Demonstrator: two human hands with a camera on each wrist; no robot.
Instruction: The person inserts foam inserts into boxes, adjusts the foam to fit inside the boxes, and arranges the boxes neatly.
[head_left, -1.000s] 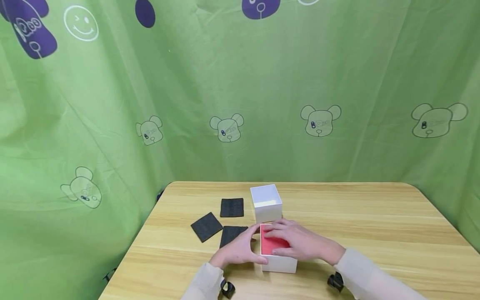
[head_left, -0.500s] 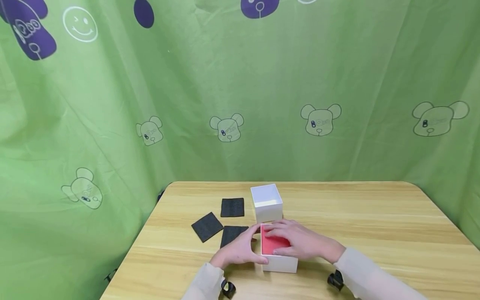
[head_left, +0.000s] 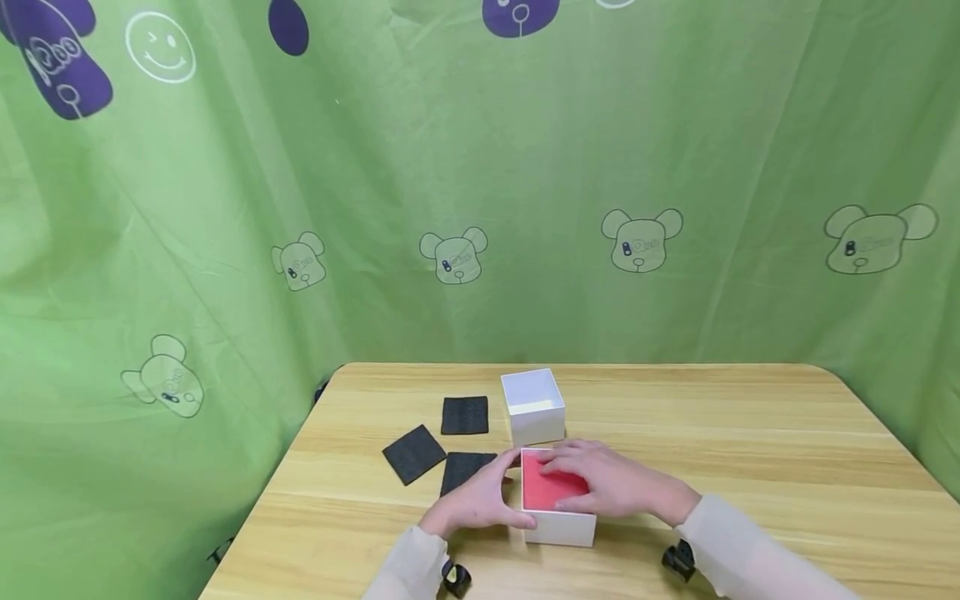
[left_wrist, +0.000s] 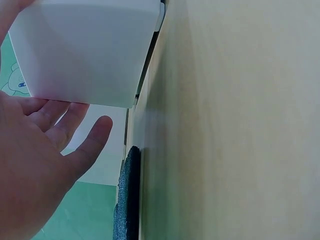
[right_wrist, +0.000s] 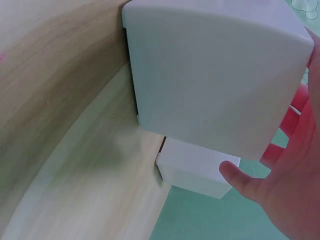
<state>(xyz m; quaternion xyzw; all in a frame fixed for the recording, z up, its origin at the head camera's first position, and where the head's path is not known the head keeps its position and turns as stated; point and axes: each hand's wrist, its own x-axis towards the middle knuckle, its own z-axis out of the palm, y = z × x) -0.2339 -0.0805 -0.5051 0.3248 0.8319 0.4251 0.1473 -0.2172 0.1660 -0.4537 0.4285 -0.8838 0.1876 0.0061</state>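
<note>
As seen from the head camera: two hands work at one white box with a red lining (head_left: pixel 558 523) near the front edge of the wooden worktop (head_left: pixel 750 450).
Head, left hand (head_left: pixel 480 498): rests against the box's left wall, fingers (head_left: pixel 501 472) fairly straight along that side, thumb at the front corner; nothing is pinched.
Head, right hand (head_left: pixel 611 485): lies flat over the open top, fingers stretched leftward onto the red foam pad (head_left: pixel 542 490) inside; pressing rather than gripping.
Head, second box: a smaller empty white box (head_left: pixel 533 406) stands just behind the first, close to it; contact cannot be judged.
Head, loose pads: three black foam squares (head_left: pixel 465 414) lie to the left of the boxes, the nearest one just beside the left hand.
Head, surroundings: a green curtain with bear prints (head_left: pixel 450 250) hangs behind and beside the worktop.

Left wrist, box: a white side wall (left_wrist: pixel 85 50) fills the upper left, standing on the worktop (left_wrist: pixel 230 130).
Left wrist, hand: the palm and fingers (left_wrist: pixel 87 142) are spread and relaxed beside that wall, holding nothing.
Left wrist, pad: a black foam edge (left_wrist: pixel 127 200) lies on the worktop beyond the hand.

Right wrist, box: the white outer wall (right_wrist: pixel 210 75) is close up, with the smaller white box (right_wrist: pixel 195 172) past it.
Right wrist, hand: the thumb (right_wrist: pixel 237 177) is extended alongside the wall; red shows at the palm's edge.
</note>
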